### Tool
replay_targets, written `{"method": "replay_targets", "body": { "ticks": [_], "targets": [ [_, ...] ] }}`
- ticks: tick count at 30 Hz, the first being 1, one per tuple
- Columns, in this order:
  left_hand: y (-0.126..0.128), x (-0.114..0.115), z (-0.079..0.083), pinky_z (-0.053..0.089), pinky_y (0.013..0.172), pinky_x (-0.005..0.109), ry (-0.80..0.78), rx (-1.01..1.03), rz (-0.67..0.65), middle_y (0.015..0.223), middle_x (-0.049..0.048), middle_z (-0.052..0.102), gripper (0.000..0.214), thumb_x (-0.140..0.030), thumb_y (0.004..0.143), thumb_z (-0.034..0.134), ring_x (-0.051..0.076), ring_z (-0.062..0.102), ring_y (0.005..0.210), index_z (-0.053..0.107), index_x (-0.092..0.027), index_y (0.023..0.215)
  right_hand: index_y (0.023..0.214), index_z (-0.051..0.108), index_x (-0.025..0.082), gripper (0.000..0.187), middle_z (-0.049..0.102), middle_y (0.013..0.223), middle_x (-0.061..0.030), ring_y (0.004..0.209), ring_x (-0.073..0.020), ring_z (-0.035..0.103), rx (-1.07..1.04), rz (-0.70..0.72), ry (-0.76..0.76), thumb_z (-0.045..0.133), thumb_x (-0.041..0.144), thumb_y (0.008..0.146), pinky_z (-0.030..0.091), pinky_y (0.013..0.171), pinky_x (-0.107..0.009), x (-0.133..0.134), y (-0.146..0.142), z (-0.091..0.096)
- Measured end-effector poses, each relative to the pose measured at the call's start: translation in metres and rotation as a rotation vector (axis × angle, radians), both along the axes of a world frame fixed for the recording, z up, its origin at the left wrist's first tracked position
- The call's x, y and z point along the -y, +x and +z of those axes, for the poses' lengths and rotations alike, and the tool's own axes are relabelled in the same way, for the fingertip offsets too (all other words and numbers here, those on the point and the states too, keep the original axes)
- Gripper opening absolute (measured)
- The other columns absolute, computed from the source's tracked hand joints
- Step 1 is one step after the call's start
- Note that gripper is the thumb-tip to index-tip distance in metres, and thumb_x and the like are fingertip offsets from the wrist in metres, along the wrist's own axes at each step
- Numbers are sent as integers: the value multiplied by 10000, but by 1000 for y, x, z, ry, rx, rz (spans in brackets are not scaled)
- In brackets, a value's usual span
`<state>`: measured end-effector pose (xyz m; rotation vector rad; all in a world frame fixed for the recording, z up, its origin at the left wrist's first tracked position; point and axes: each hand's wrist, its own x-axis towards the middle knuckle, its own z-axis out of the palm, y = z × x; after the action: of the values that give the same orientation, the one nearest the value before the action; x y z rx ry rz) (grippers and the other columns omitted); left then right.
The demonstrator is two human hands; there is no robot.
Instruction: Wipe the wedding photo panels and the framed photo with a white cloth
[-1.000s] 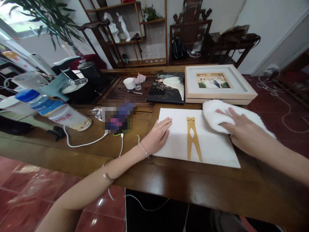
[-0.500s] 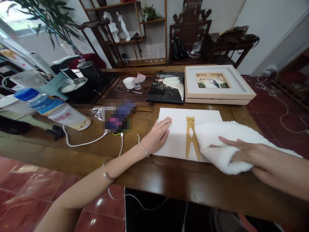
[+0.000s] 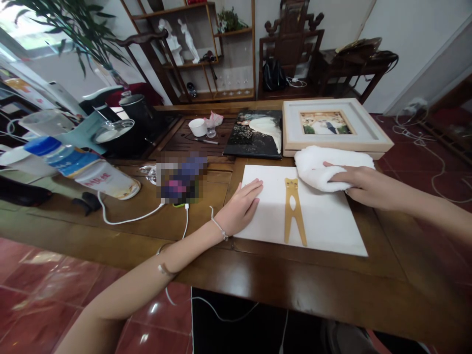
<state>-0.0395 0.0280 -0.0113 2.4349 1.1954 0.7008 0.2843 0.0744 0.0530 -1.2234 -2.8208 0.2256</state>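
A white board (image 3: 324,223) lies flat on the wooden table (image 3: 258,285), with a gold-coloured stand piece (image 3: 294,211) lying on it. My left hand (image 3: 241,206) rests flat on the board's left edge, fingers stretched out. My right hand (image 3: 363,186) presses a fluffy white cloth (image 3: 317,169) onto the board's far right corner, fingers curled over the cloth.
Behind the board stand a light framed photo (image 3: 334,125) and a dark photo print (image 3: 256,133). A tipped plastic bottle (image 3: 83,167), cables (image 3: 129,216), a white cup (image 3: 198,127) on a tea tray and a kettle (image 3: 134,105) sit to the left.
My right hand has swept the cloth from the board's near right side up to its far right corner. My left hand has stayed put.
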Motion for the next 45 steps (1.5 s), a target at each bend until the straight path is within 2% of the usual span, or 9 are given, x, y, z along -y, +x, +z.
{"method": "replay_targets", "body": {
  "ticks": [6, 12, 17, 22, 28, 31, 34, 38, 45],
  "targets": [
    [0, 0, 0, 234, 1124, 547, -11, -10, 6, 1413, 146, 433, 399, -178, 941, 333, 238, 323, 1365, 423, -124, 1326, 1016, 624, 154, 483, 449, 1387, -151, 1328, -286, 322, -1, 11, 92, 323, -30, 686, 416, 982, -487, 21, -2, -12],
    [0, 0, -1, 229, 1129, 535, -2, -19, 8, 1417, 137, 431, 404, -178, 941, 333, 231, 322, 1366, 418, -134, 1333, 799, 598, 190, 334, 364, 1455, -75, 1384, -333, 151, -138, 63, 211, 362, -8, 671, 272, 1034, -679, 100, -14, -31],
    [0, 0, 0, 230, 1128, 538, 3, -12, 1, 1415, 137, 433, 402, -181, 942, 330, 236, 323, 1365, 419, -143, 1332, 617, 495, 220, 216, 321, 1482, -6, 1359, -360, 232, -199, 138, 253, 421, 29, 684, 314, 1005, -698, 147, -17, -36],
    [0, 0, 0, 223, 1129, 542, -1, -6, 6, 1412, 142, 435, 400, -182, 943, 325, 239, 324, 1364, 420, -140, 1330, 640, 523, 186, 155, 311, 1487, -64, 1346, -381, 252, -205, 195, 274, 480, 43, 683, 291, 1026, -676, 134, -10, -37],
    [0, 0, 0, 220, 1130, 544, -5, -1, 5, 1414, 139, 431, 399, -186, 951, 305, 239, 317, 1368, 410, -150, 1334, 822, 639, 228, 152, 430, 1415, -35, 1352, -344, 257, -195, 63, 217, 507, 166, 781, 272, 1057, -644, 67, -13, -33],
    [1, 1, 1, 210, 1133, 539, -31, 0, 18, 1428, 152, 407, 407, -206, 960, 289, 236, 304, 1374, 386, -128, 1347, 923, 656, 172, 209, 452, 1391, -117, 1335, -359, 294, -144, -6, 225, 464, 210, 850, 294, 1041, -633, 36, -18, -30],
    [3, 1, 2, 195, 1133, 546, -63, 7, 27, 1450, 158, 372, 416, -234, 967, 277, 241, 284, 1382, 370, -131, 1359, 1002, 640, 107, 274, 470, 1351, -202, 1326, -361, 312, -102, -70, 230, 416, 223, 895, 311, 1031, -612, 23, -23, -30],
    [4, 2, 3, 159, 1136, 551, -78, 8, 23, 1467, 152, 346, 430, -247, 968, 288, 246, 262, 1390, 335, -161, 1386, 966, 627, 150, 230, 476, 1362, -150, 1343, -351, 279, -117, -58, 284, 422, 198, 872, 303, 1034, -625, 43, -28, -36],
    [3, 3, 0, 145, 1144, 538, -68, -41, 11, 1491, 149, 297, 456, -217, 966, 235, 241, 186, 1415, 298, -137, 1410, 678, 563, 195, 118, 355, 1463, -68, 1361, -377, 211, -177, 59, 276, 491, 114, 724, 266, 1045, -664, 133, -29, -36]
  ]
}}
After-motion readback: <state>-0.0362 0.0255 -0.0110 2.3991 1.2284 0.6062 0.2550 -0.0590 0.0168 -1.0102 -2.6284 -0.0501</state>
